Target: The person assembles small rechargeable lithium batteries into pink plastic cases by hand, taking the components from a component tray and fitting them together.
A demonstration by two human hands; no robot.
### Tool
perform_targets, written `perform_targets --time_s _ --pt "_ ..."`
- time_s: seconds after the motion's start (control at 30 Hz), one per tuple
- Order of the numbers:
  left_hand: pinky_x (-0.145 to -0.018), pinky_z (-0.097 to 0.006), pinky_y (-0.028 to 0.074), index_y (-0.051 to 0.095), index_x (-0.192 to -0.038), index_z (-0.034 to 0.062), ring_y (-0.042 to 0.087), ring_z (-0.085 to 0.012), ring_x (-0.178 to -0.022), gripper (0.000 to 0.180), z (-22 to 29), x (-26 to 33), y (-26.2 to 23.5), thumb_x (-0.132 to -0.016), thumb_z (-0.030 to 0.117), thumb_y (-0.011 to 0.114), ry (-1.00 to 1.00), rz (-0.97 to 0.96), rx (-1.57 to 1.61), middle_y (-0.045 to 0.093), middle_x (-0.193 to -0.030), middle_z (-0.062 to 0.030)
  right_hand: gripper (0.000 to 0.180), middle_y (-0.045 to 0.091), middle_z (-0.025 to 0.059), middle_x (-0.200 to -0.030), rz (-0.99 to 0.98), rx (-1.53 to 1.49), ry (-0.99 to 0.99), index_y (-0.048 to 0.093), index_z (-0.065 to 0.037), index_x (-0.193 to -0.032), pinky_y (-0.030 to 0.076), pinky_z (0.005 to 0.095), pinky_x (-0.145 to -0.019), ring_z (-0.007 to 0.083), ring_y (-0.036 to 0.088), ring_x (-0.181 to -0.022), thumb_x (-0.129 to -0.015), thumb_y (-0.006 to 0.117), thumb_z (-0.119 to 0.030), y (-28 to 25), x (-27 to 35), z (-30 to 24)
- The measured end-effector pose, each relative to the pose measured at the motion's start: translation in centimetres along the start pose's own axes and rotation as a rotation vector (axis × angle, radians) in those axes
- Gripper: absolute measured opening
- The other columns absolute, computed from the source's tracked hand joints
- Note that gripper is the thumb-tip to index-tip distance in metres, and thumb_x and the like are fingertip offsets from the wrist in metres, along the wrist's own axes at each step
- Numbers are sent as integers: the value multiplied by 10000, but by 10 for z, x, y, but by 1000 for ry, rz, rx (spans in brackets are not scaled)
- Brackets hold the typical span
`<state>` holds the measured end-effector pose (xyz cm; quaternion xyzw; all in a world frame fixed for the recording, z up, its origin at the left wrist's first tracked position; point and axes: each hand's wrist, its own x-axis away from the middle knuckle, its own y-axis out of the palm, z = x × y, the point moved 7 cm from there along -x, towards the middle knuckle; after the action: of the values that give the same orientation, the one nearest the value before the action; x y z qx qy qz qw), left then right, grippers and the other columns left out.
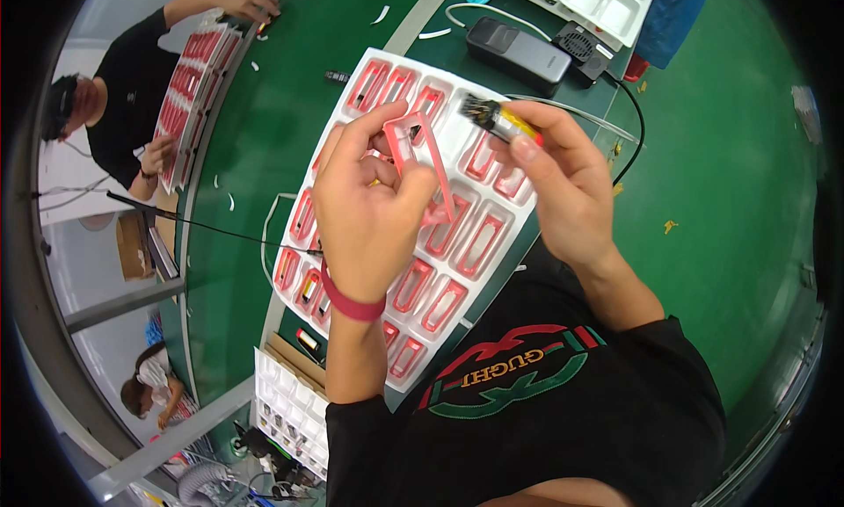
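My left hand is closed on a pink rectangular plastic frame, tilted above a white tray. My right hand grips a short brush with dark bristles and a yellow, silver and red body. The bristles point left, toward the frame, and stand apart from it. Under both hands lies the white moulded tray, its pockets holding several more pink frames. A red band circles my left wrist, with a thin black cord running off to the left.
A dark grey box-shaped device and a small black fan unit stand beyond the tray, with cables. Another white tray is at lower left, a further one at the top. Across the green table, a person handles stacked trays.
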<state>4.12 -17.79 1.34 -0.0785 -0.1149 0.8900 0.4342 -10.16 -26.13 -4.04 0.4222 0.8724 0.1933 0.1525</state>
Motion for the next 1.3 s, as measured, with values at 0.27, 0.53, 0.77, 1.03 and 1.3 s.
perform_targets --time_s 0.27,0.53,0.77,1.03,1.3 --pt "-632 -212 538 476 -1262 -55 637 -137 -859 439 20 44 -38 -827 -78 530 25 188 72 527 -1180 -162 277 538 149 -1048 -133 215 -593 469 62 -1180 431 302 -784 176 503 -882 -925 490 -44 83 20 -25" --pt "-887 -384 549 448 -1275 -82 598 -266 -1045 551 6 78 -56 -757 -141 629 41 91 567 489 -1235 -201 271 563 143 -1005 -209 233 -564 537 57 -1146 423 262 -695 167 509 -805 -887 550 -23 89 16 -25" --pt "-894 -410 553 492 -1090 -49 589 -378 -1100 526 -13 100 -77 -647 -141 761 312 104 539 607 -1085 -213 384 579 163 -1065 -405 171 -481 543 112 -1157 469 268 -826 185 587 -920 -801 668 45 85 18 -38" --pt "-953 -409 513 551 -1119 -60 580 -354 -1122 462 -28 110 -80 -699 -114 735 333 161 332 599 -1132 -209 430 599 146 -978 -435 201 -89 534 113 -1188 436 218 -648 106 536 -762 -797 677 9 96 23 -34" --pt "-998 -463 456 454 -1024 -10 550 -381 -1161 403 -39 106 -71 -699 -165 636 282 73 537 523 -1217 -347 268 628 120 -950 -571 450 -129 605 91 -1074 428 206 -616 99 553 -726 -819 664 30 108 28 -28"
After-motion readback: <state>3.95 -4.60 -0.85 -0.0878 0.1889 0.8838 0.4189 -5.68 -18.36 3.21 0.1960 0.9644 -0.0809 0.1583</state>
